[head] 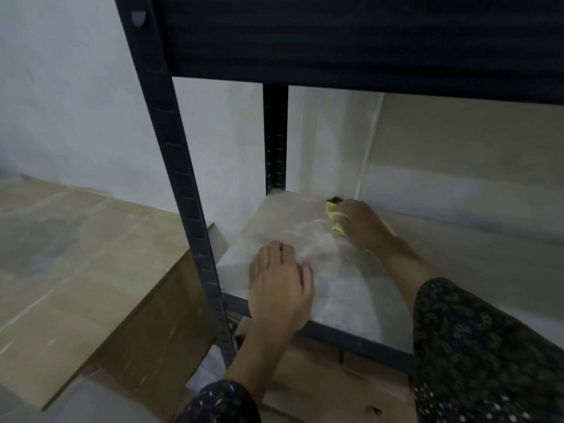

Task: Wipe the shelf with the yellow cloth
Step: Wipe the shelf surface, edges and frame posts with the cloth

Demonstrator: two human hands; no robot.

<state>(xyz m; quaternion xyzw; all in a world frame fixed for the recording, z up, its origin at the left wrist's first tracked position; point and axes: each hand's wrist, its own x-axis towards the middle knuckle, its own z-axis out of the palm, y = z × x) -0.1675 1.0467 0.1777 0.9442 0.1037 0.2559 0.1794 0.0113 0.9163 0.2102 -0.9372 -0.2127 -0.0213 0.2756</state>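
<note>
The shelf (341, 279) is a pale grey board in a dark metal rack, dusty, with lighter smears across its middle. The yellow cloth (335, 219) lies bunched near the shelf's back, left of centre. My right hand (363, 224) lies over the cloth and grips it against the board, so only the cloth's left part and a sliver at the right show. My left hand (280, 285) rests flat on the shelf's front left part, fingers straight, holding nothing.
A dark front upright (180, 184) stands at the left and a rear upright (275, 138) behind. The dark shelf above (366, 41) hangs low overhead. Cardboard boxes (320, 380) sit under the shelf and flattened cardboard (76, 254) lies at the left. A pale wall (457, 166) backs the rack.
</note>
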